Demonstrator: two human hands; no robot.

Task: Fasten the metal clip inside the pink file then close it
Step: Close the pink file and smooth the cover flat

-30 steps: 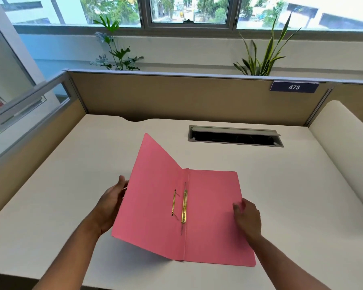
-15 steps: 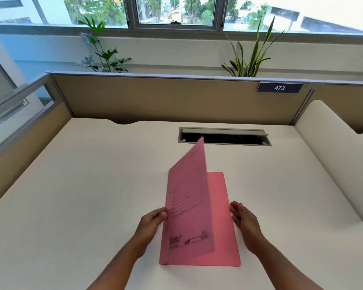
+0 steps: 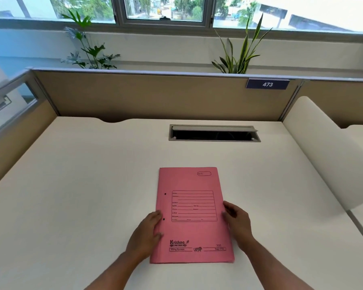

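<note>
The pink file [image 3: 192, 214] lies flat and closed on the white desk [image 3: 71, 195], its printed front cover facing up. The metal clip is hidden inside it. My left hand [image 3: 147, 235] rests against the file's left spine edge, fingers on the cover near the two punched holes. My right hand [image 3: 237, 222] touches the file's right edge, fingers curled over the cover's rim. Both hands flank the file and press lightly on it; neither lifts it.
A cable slot with a grey flap [image 3: 214, 133] is cut into the desk behind the file. Beige partition walls [image 3: 155, 95] border the desk at the back and left, and a rounded cream divider [image 3: 327, 149] at the right. Plants stand behind the partition.
The left cover, open and held up by my left hand, swung over to the right and now lies shut. The gold clip is no longer visible. Both hands now rest at the file's edges.
</note>
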